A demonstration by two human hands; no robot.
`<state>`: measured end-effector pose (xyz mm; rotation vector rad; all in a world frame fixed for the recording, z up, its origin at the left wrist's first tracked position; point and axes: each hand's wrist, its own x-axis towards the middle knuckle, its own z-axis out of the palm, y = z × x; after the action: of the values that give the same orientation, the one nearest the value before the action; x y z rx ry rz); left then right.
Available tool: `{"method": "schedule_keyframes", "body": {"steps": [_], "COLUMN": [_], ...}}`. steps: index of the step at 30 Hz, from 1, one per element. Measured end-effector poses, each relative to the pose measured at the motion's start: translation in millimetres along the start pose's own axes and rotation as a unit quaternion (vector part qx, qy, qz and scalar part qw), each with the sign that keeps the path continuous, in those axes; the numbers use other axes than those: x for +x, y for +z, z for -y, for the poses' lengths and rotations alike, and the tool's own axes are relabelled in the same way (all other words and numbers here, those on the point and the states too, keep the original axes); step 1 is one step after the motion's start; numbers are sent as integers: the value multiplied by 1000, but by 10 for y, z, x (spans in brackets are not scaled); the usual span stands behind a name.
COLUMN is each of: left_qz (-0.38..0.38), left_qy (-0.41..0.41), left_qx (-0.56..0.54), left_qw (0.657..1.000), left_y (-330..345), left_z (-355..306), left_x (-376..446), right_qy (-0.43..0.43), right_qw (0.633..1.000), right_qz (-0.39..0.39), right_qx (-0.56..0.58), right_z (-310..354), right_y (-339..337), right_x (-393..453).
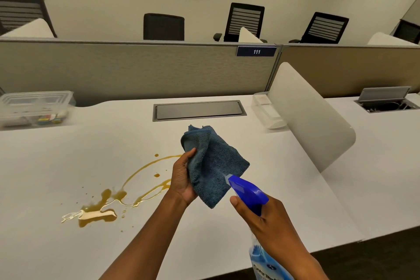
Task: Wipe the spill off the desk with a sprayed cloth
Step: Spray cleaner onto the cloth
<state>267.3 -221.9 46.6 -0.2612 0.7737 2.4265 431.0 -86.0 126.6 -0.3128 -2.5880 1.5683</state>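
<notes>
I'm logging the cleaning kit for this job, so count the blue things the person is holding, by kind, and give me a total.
Cloth: 1, in the left hand
Spray bottle: 1, in the right hand
Total: 2

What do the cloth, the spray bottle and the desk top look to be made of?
Cloth: soft blue fabric, probably microfibre, judging by its nubby matte pile and limp folds.
Spray bottle: plastic; glossy opaque blue trigger head, see-through body showing blue liquid.
Desk: smooth white top, likely laminate; the brown spill pools on it unabsorbed.
</notes>
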Motion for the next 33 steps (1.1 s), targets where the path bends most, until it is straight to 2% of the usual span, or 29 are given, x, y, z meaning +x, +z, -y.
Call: {"method": "schedule_keyframes", "body": {"steps": [9,15,20,33], "left_qz": [6,-2,-16,-13], "left_qy": [-13,-9,1,6], "left_qx": [-12,-15,-17,-7], "left_qw": [1000,1000,1000,1000], "left_y": [28,-15,22,65], "left_z": [1,30,45,2], "left_x": [54,125,215,450], "right_qy": [39,23,14,23], "right_qw": [998,983,972,949], "right_qz": [-26,-133,-205,-296], "right_qx": [39,124,111,108], "right_z": [-301,-577,-986,-1520], "right_y": [-167,-589,-913,-1281], "right_x": [139,405,736,1602]}}
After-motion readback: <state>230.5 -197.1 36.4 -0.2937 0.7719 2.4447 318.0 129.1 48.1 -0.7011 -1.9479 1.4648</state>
